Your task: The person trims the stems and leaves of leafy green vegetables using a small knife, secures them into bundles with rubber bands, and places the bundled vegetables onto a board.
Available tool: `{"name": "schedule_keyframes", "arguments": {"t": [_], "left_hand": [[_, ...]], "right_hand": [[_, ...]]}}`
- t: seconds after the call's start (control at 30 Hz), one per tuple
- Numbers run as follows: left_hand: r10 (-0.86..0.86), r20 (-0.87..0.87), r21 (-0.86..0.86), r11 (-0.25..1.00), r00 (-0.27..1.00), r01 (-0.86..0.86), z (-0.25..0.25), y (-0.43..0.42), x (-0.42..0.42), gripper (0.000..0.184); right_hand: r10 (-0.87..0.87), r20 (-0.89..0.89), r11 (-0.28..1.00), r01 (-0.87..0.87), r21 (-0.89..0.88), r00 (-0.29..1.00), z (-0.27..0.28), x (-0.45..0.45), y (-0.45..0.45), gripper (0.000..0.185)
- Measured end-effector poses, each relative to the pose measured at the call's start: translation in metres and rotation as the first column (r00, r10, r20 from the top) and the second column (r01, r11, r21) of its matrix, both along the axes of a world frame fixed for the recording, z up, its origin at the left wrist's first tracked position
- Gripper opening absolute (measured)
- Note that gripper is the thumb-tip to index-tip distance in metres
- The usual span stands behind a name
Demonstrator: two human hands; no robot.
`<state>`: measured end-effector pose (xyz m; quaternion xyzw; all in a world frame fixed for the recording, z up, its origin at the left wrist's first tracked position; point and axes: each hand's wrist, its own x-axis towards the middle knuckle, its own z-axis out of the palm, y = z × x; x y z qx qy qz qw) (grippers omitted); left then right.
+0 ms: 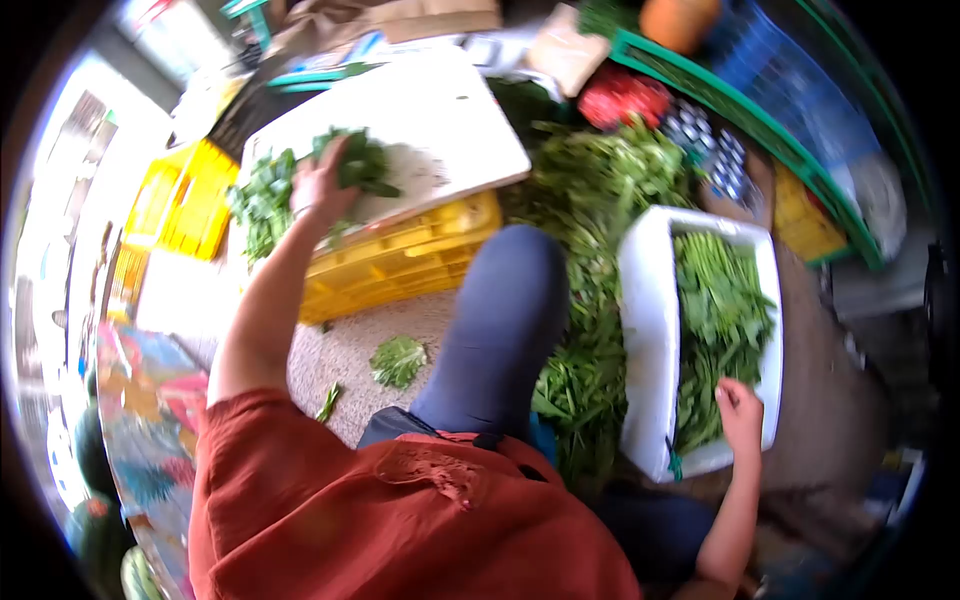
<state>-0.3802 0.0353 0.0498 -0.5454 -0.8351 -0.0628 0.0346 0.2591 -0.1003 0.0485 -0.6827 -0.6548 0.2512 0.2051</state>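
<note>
My left hand (322,188) reaches over the white board (455,125), its fingers closed around leafy greens (365,160). More leafy greens (265,200) lie beside it at the board's left edge. On the right, my right hand (741,412) hovers at the near end of a white foam box (648,300), with fingers curled in and nothing visible in them. Bundles of long-stemmed green vegetables (722,300) fill this box, stems toward the far end.
Yellow crates (400,250) support the board; another yellow crate (185,200) stands left. Loose greens (590,290) pile up between my knee and the foam box. A leaf (398,361) lies on the floor. Watermelons (95,540) sit lower left, a green crate (740,120) upper right.
</note>
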Motion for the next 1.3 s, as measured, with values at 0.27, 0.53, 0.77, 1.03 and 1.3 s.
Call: {"name": "schedule_keyframes", "arguments": {"t": [0.27, 0.53, 0.77, 1.03, 1.3], "left_hand": [[0.42, -0.176, -0.185, 0.874, 0.89, -0.449, -0.033, 0.02, -0.036, 0.09], [0.062, -0.121, 0.081, 0.995, 0.991, -0.052, 0.014, 0.064, 0.052, 0.088], [-0.853, 0.335, 0.49, 0.52, 0.399, 0.7, 0.074, 0.05, 0.295, 0.041], [-0.848, 0.382, -0.147, 0.337, 0.368, 0.93, 0.021, 0.048, 0.382, 0.061], [-0.845, 0.518, -0.257, -0.006, 0.132, 0.966, -0.001, 0.056, 0.379, 0.071]], "right_hand": [[-0.029, 0.07, 0.996, 0.034, -0.079, 0.997, 0.003, 0.014, -0.01, 0.018], [-0.069, 0.011, 0.973, 0.07, -0.22, 0.998, -0.002, 0.033, -0.027, 0.022], [-0.077, 0.041, 0.969, 0.085, -0.233, 0.996, -0.003, 0.039, -0.023, 0.017], [-0.202, -0.008, 0.891, 0.181, -0.417, 0.979, -0.009, 0.053, -0.04, 0.017], [-0.197, 0.062, 0.807, 0.198, -0.556, 0.978, -0.039, 0.086, -0.066, 0.032]]}}
